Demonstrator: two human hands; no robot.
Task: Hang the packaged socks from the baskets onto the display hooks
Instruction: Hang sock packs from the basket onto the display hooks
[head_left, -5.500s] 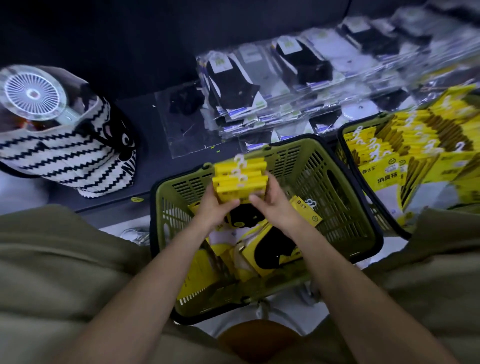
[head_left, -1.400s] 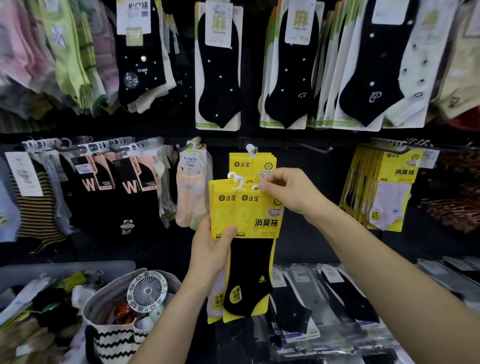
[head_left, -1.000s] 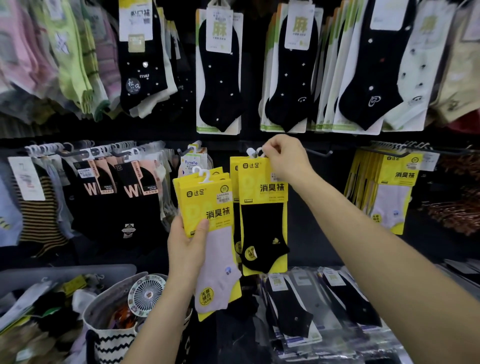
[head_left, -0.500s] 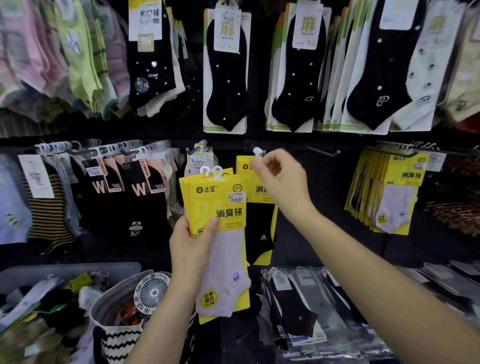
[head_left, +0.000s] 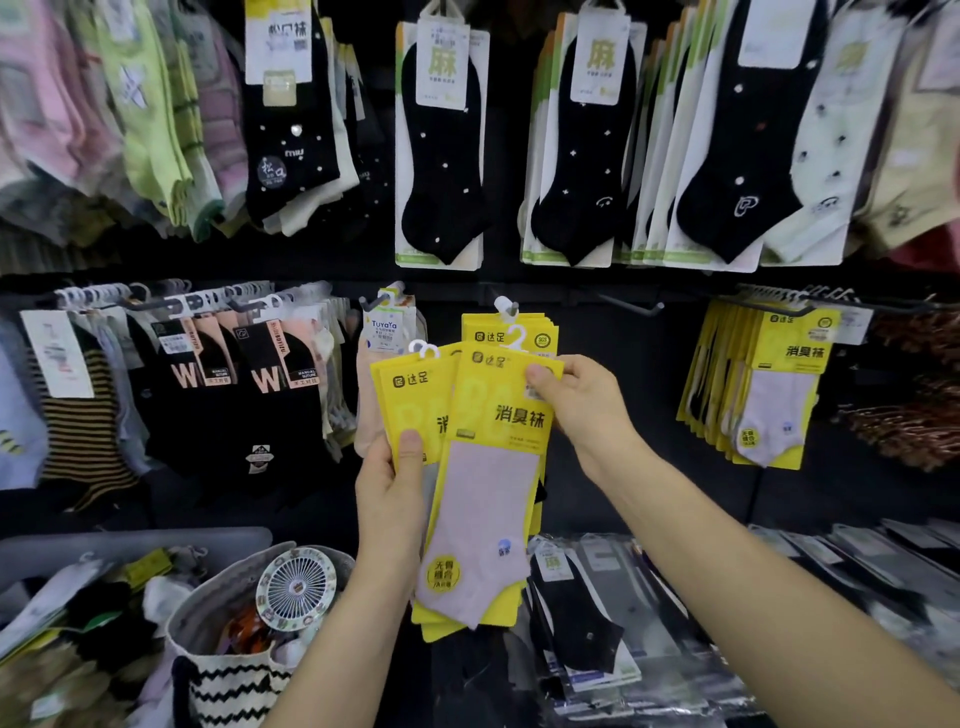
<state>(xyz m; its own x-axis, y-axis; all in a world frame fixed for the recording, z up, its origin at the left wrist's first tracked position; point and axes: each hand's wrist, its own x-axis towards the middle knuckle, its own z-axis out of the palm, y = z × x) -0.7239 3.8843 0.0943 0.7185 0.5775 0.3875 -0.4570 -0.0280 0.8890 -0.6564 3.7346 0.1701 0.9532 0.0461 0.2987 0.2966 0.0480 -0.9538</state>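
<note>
The front sock pack (head_left: 493, 467), a yellow card with a pale sock, now fans off the stack (head_left: 400, 410) at a tilt; 0.5 s ago it lay square on it. Our right hand (head_left: 582, 410) has come back down from the display hook (head_left: 510, 309), where the hung packs (head_left: 511, 336) sit, and pinches this pack's top right corner, thumb in front. We judge it hangs next. Our left hand (head_left: 389, 488) grips the stack low, thumb across the card, forearm raised.

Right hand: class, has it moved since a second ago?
Yes. The right hand dropped from the white plastic hook on the peg to pinch the yellow-carded pink sock pack.
</note>
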